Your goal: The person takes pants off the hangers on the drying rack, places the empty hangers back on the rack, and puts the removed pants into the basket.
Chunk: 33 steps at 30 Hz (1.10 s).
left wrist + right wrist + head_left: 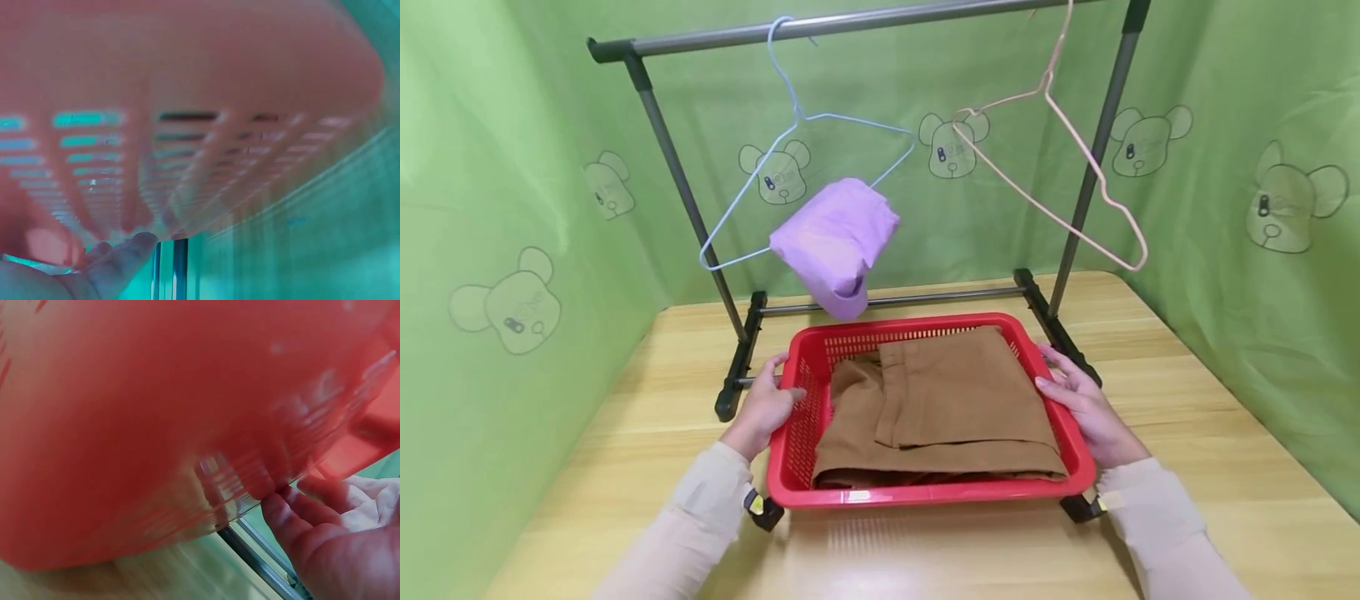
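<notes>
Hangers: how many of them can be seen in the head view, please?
2: a blue hanger at the left of the rail, partly covered by purple cloth, and a pink hanger at the right. No others show.

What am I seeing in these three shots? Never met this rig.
There's no machine: a person works with bare hands and wears the cameras. The wide picture is from the head, looking forward and down; the two close-ups are from the left and right wrists, mostly filled by basket.

The left hand and right hand grip opposite sides of a red plastic basket, which looks lifted. Inside lies a folded brown garment.

On the wood-grain table stands a metal clothes rack carrying a blue hanger and a pink hanger. A purple cloth item covers part of the blue one's lower bar.
</notes>
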{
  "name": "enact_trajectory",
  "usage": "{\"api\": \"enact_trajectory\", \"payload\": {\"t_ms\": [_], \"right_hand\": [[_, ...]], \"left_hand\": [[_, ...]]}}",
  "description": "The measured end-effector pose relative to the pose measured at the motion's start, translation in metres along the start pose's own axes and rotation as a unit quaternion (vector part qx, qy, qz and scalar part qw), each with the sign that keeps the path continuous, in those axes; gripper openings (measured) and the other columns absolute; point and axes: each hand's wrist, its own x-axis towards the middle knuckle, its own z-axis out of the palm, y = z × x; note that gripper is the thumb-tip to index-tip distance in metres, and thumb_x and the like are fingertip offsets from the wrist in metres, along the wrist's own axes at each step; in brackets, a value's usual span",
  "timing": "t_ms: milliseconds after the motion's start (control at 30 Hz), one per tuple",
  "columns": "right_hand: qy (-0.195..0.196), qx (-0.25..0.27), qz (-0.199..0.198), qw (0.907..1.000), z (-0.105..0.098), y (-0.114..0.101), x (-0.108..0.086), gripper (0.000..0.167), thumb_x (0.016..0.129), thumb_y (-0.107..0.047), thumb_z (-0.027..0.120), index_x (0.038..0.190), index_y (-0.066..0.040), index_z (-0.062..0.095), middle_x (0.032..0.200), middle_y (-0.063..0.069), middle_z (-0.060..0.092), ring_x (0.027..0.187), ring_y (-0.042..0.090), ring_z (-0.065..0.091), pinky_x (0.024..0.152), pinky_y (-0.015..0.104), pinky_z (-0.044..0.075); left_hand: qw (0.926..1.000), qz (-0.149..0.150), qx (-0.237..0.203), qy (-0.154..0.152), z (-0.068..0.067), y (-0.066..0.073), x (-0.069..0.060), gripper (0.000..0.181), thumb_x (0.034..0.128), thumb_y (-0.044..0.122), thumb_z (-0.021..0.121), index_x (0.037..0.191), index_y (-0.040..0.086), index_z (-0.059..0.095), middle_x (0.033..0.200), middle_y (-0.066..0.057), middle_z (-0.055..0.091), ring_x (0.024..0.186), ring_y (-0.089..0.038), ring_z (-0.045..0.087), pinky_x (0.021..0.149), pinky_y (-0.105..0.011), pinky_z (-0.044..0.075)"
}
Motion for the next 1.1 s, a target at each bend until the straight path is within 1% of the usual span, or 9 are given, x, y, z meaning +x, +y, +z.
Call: {"api": "enact_trajectory", "payload": {"t_ms": [67,167,333,467,567,700,867,1000,1100], "right_hand": [[0.003,-0.001,0.007,1.0,0.0,0.0,0.0,0.058,0.101,-0.006,0.047,0.152,-0.015,0.02,0.12,0.002,0.059,0.099,0.014,0.065,0.08,0.034,0.055],[0.005,-0.004,0.016,0.9999,0.0,0.0,-0.001,0.062,0.101,-0.008,0.047,0.154,-0.014,0.015,0.122,0.001,0.056,0.101,0.013,0.064,0.081,0.034,0.055],[0.011,-0.014,0.029,0.9994,-0.001,-0.001,-0.003,0.061,0.102,-0.012,0.046,0.155,-0.018,0.014,0.125,0.001,0.051,0.104,0.012,0.061,0.083,0.034,0.054],[0.009,-0.023,0.039,0.999,-0.001,-0.002,-0.003,0.062,0.103,-0.015,0.045,0.155,-0.021,0.013,0.128,0.001,0.047,0.106,0.012,0.06,0.085,0.035,0.054],[0.007,-0.024,0.04,0.9989,0.0,-0.002,-0.003,0.062,0.103,-0.015,0.046,0.155,-0.021,0.014,0.129,0.001,0.046,0.107,0.013,0.06,0.085,0.036,0.054],[0.006,-0.023,0.037,0.9991,0.0,-0.001,-0.003,0.062,0.103,-0.015,0.045,0.155,-0.021,0.013,0.128,0.002,0.048,0.106,0.013,0.06,0.085,0.036,0.054],[0.003,-0.018,0.036,0.9992,-0.001,-0.001,-0.003,0.062,0.103,-0.015,0.045,0.156,-0.021,0.013,0.128,0.002,0.049,0.105,0.013,0.061,0.085,0.037,0.054],[0.003,-0.014,0.036,0.9993,0.0,0.001,-0.005,0.062,0.103,-0.015,0.044,0.156,-0.022,0.013,0.129,0.001,0.049,0.106,0.013,0.061,0.084,0.036,0.054],[0.002,-0.009,0.031,0.9995,0.001,0.003,-0.005,0.06,0.103,-0.014,0.044,0.155,-0.021,0.014,0.128,0.0,0.051,0.104,0.014,0.062,0.083,0.035,0.054]], "left_hand": [[0.9999,-0.013,0.001,0.003,-0.003,0.003,0.002,0.059,0.0956,0.002,0.053,0.148,0.012,0.027,0.126,-0.023,0.048,0.111,-0.039,0.058,0.084,-0.047,0.054],[0.9999,-0.015,-0.002,0.006,-0.009,0.008,0.005,0.057,0.0969,0.005,0.054,0.147,0.008,0.029,0.131,-0.022,0.046,0.113,-0.036,0.057,0.088,-0.044,0.052],[0.9997,0.019,0.005,0.017,-0.018,0.02,0.013,0.061,0.0925,-0.002,0.054,0.148,0.004,0.029,0.139,-0.021,0.043,0.115,-0.034,0.054,0.092,-0.04,0.049],[0.9986,0.043,0.008,0.031,-0.025,0.032,0.018,0.063,0.0892,-0.006,0.054,0.147,0.003,0.031,0.141,-0.021,0.043,0.116,-0.034,0.052,0.088,-0.033,0.05],[0.9978,0.055,0.009,0.036,-0.033,0.042,0.019,0.061,0.09,-0.008,0.05,0.148,0.003,0.032,0.143,-0.02,0.043,0.12,-0.033,0.05,0.084,-0.025,0.05],[0.9959,0.07,-0.016,0.056,-0.047,0.059,0.021,0.061,0.0917,-0.009,0.048,0.149,0.005,0.032,0.145,-0.018,0.041,0.12,-0.03,0.05,0.082,-0.018,0.049],[0.9902,0.088,-0.053,0.095,-0.062,0.083,0.021,0.066,0.0911,-0.009,0.051,0.151,0.008,0.029,0.146,-0.017,0.041,0.116,-0.025,0.052,0.091,-0.023,0.048],[0.988,0.1,-0.055,0.104,-0.072,0.097,0.017,0.066,0.0905,-0.011,0.05,0.15,0.008,0.028,0.146,-0.017,0.04,0.112,-0.023,0.054,0.094,-0.026,0.047],[0.9855,0.116,-0.05,0.113,-0.078,0.108,0.012,0.067,0.0894,-0.013,0.05,0.15,0.007,0.03,0.144,-0.018,0.041,0.105,-0.018,0.054,0.092,-0.026,0.048]]}}
